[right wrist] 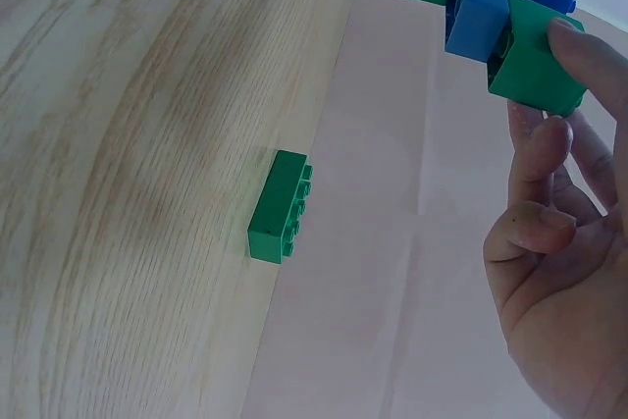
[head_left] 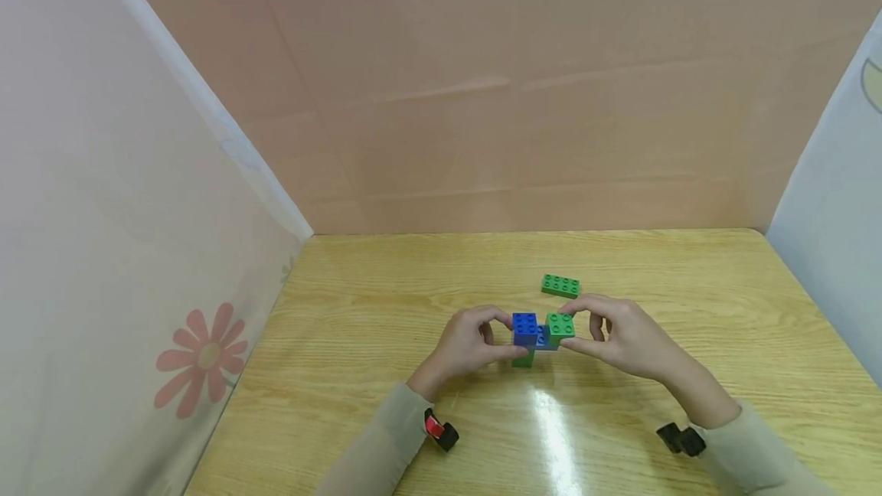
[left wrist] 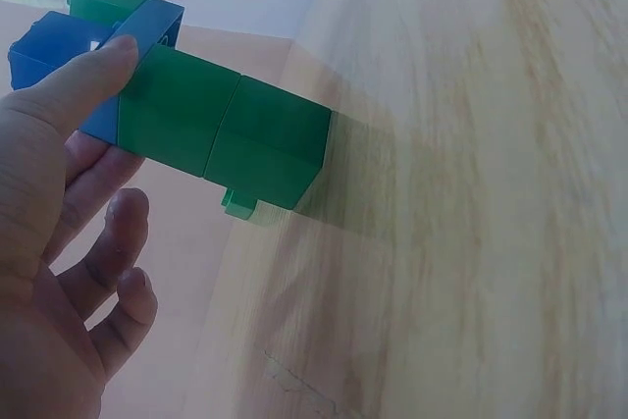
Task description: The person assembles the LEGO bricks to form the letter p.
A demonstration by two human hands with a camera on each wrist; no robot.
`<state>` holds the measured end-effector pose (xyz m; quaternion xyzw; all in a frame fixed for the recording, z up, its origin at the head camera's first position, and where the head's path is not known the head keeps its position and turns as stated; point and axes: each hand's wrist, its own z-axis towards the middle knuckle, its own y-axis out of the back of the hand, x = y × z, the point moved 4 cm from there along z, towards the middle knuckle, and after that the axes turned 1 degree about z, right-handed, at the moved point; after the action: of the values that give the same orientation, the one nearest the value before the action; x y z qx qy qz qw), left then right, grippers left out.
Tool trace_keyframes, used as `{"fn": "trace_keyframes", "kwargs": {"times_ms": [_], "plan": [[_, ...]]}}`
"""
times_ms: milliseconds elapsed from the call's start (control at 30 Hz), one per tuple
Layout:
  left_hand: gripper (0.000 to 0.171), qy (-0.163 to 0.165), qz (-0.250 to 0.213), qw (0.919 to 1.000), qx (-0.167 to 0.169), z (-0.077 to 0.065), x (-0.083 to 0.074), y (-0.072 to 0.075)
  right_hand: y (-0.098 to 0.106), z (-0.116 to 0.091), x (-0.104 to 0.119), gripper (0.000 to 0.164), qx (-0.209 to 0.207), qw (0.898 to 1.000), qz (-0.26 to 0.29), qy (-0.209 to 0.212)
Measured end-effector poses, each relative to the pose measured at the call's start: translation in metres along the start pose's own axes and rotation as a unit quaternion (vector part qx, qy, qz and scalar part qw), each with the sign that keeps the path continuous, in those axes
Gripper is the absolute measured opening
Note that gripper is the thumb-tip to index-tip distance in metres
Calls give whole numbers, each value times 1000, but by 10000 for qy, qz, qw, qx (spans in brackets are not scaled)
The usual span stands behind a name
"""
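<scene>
A small tower stands on the table, with two green bricks (left wrist: pixel 179 110) at its base. Across their top lies a lighter blue brick (head_left: pixel 542 337), sticking out to the right, and a dark blue square brick (head_left: pixel 524 329) sits on its left end. My left hand (head_left: pixel 470 341) pinches the blue part of the tower between thumb and fingers. From the other side, my right hand (head_left: pixel 625 341) pinches a square green brick (head_left: pixel 560 327) at the lighter blue brick's right end. Its thumb and fingertips are on opposite sides of that green brick.
A longer green brick (head_left: pixel 561 286) with studs lies on the wooden table (head_left: pixel 386 274), just behind the tower. A pinkish cloth (head_left: pixel 517 136) hangs along the table's back edge. Pale cloths stand at both sides, the left one (head_left: pixel 138 174) printed with a flower.
</scene>
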<state>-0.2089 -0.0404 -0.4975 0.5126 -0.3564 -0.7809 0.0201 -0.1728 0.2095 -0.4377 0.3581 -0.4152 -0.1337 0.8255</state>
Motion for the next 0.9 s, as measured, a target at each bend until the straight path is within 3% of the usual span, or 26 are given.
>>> {"fn": "trace_keyframes", "kwargs": {"times_ms": [533,900], "plan": [[32,91,-17,9999,54,-1,0,2,-4,-1,-6,43,-3,9998,197,-94],[32,31,-122,9999,81,-1,0,1,1,-6,-18,40,-138,9972,640,-363]]}}
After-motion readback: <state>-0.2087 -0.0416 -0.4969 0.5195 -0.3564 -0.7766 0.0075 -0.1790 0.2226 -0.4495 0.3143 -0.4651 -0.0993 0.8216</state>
